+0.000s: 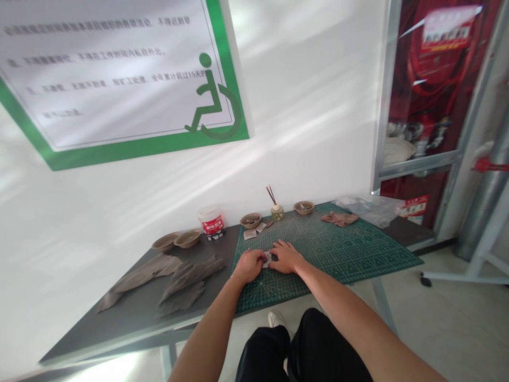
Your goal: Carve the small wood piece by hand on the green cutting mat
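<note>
A small whitish piece (267, 259) lies on the green cutting mat (338, 254), between my two hands. My left hand (249, 265) is closed at the left edge of the piece, its fingers pressed together on it. My right hand (286, 257) rests at the right side of the piece with its fingers spread apart, the thumb side touching or very near it. Beyond my hands, two pale square pieces (250, 234) lie at the mat's back left, beside a brownish scrap (269, 224).
Grey-brown cloth-like pieces (191, 278) lie on the dark table (115, 323) at left. Along the back stand bowls (187, 239), a red-labelled tub (212, 224) and a reed bottle (277, 213). A brown crumpled piece (340, 218) and clear plastic (371, 209) lie at right.
</note>
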Demonstrator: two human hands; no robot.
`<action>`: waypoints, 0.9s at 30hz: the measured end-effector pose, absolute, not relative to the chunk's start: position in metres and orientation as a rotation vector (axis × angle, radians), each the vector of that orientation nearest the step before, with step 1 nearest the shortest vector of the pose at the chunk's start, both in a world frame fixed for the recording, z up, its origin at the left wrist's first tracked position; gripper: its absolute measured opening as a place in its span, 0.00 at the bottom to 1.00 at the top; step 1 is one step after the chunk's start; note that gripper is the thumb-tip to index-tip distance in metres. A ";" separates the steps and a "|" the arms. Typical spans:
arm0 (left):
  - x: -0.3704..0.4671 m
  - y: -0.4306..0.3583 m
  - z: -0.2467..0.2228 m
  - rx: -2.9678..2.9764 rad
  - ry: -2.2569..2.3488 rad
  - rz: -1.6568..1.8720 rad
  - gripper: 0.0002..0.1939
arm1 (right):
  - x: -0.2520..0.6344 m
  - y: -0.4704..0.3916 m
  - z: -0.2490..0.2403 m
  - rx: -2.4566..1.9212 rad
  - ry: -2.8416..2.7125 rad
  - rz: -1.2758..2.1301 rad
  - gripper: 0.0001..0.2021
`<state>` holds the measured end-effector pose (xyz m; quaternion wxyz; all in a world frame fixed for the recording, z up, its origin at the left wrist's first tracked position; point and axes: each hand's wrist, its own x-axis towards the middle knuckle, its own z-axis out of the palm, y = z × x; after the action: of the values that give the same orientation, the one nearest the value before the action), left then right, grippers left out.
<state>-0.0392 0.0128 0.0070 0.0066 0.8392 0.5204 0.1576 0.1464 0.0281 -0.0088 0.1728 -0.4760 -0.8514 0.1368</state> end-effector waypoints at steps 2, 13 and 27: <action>-0.036 0.012 0.007 2.616 1.708 0.484 0.12 | 0.146 0.029 -0.010 -1.347 -2.414 0.379 0.32; -0.018 0.011 0.011 2.471 1.897 0.464 0.13 | 0.146 0.029 -0.011 -1.348 -2.408 0.384 0.31; -0.039 0.004 0.007 2.645 1.715 0.486 0.12 | 0.146 0.030 -0.011 -1.346 -2.406 0.383 0.31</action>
<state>-0.0390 0.0042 0.0069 -0.0240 0.8291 0.5374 0.1522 0.1459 0.0301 -0.0109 0.1782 -0.4760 -0.8505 0.1354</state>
